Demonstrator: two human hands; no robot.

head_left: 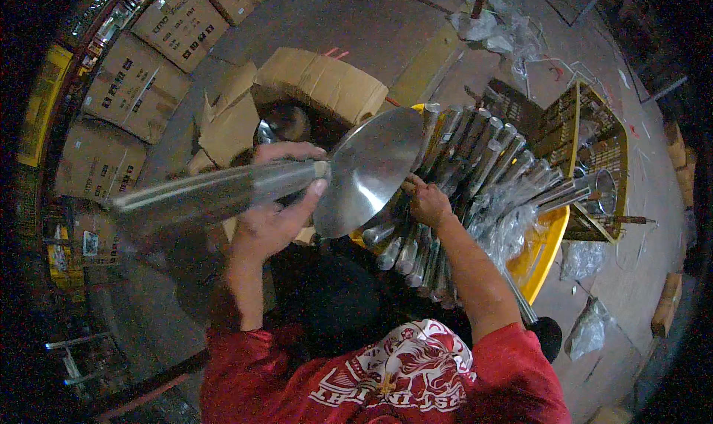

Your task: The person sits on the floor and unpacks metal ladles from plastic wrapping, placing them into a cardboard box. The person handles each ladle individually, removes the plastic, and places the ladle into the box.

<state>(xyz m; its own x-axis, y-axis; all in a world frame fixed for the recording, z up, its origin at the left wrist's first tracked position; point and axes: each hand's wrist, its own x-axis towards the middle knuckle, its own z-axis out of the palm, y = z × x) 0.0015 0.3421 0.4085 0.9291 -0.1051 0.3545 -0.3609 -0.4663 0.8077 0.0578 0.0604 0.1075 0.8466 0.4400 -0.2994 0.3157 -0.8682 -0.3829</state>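
A blurred silver metal tube [208,188] slants across the left of the view, its right end meeting the middle of a wide, shiny round metal disc [379,164]. My left hand [271,216] is closed round the tube close to that joint, thumb toward the disc. At the disc's right edge is my right hand [431,203], its fingers curled and pinching at the rim; the fingertips are partly hidden. Just beyond the right hand, many more metal tubes [475,149], some wrapped in clear plastic, lie bundled in a yellow tub [546,253].
Behind the disc stands an opened cardboard box [319,82] with a shiny round metal piece [284,123] inside. Stacked closed cartons [137,86] line the left. A yellow-edged crate [587,142] stands at right, with loose plastic wrap [590,331] on the floor.
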